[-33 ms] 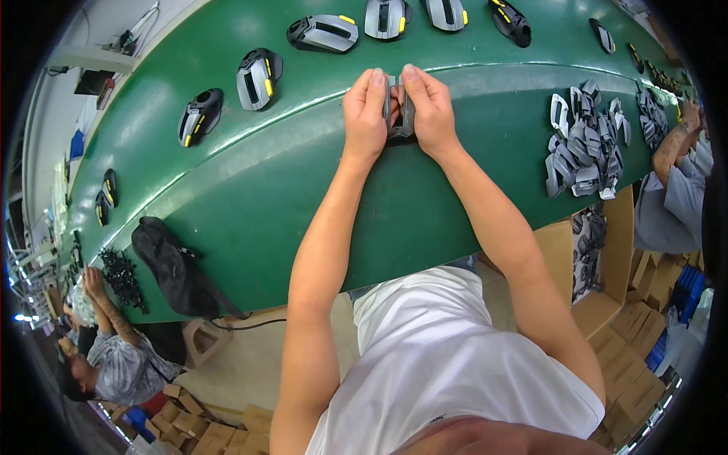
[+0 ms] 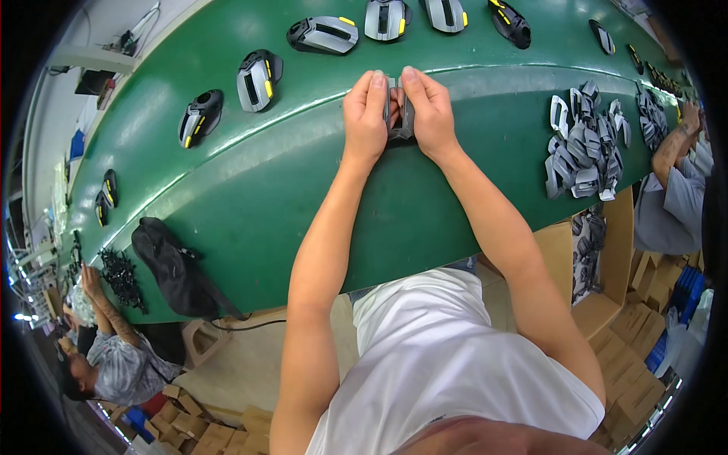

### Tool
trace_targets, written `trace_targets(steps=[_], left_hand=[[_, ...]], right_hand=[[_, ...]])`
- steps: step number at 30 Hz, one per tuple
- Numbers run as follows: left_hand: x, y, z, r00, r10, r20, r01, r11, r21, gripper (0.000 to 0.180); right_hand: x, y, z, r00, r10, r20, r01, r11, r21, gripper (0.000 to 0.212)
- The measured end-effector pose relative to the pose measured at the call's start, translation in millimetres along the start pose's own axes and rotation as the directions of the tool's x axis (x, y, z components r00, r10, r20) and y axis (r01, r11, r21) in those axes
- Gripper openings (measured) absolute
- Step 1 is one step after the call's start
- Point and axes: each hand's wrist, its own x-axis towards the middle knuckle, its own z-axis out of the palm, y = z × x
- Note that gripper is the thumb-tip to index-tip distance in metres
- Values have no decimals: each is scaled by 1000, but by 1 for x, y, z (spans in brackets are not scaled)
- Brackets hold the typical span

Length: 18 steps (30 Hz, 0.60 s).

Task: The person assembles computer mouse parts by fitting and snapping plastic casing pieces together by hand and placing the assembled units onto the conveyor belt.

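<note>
Over the green work table (image 2: 425, 205), near the seam, I hold a grey plastic shell (image 2: 408, 120) with an open slot along its middle. My left hand (image 2: 366, 115) is closed on its left side, thumb pointing away from me. On the right side my right hand (image 2: 431, 112) grips it the same way. Fingers cover most of the shell, so its full shape is hidden. Beyond my hands lie several mouse-shaped grey and black housings with yellow trim, among them one at the far middle (image 2: 387, 19) and one to the left (image 2: 259, 80).
A pile of similar grey shells (image 2: 584, 148) lies to the right, above an open cardboard box (image 2: 607, 258) of parts. At left are a black fabric pouch (image 2: 168, 265) and a heap of small black parts (image 2: 123, 277). Co-workers sit at both sides.
</note>
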Motion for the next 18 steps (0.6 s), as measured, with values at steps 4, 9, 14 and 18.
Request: trace_targets(steps=[4,9,14,18], left_hand=[[1,-7,-3,993,117,27,-120,984,131,30],[1,-15,-4,973,230,2,-220,928,301,30],[1,-20,-4,973,229,1,-214,912,351,30],[3,-14,-3,972,233,-12,-212,905,368,29]], right_hand=[[3,3,-4,992,-128,8,126,967,-219,36],[1,1,-2,988,-156,-1,148,938,-315,37],[2,3,-4,974,-224,-15,191,862,-469,40],[3,3,-4,976,-218,-28,184,878,-443,40]])
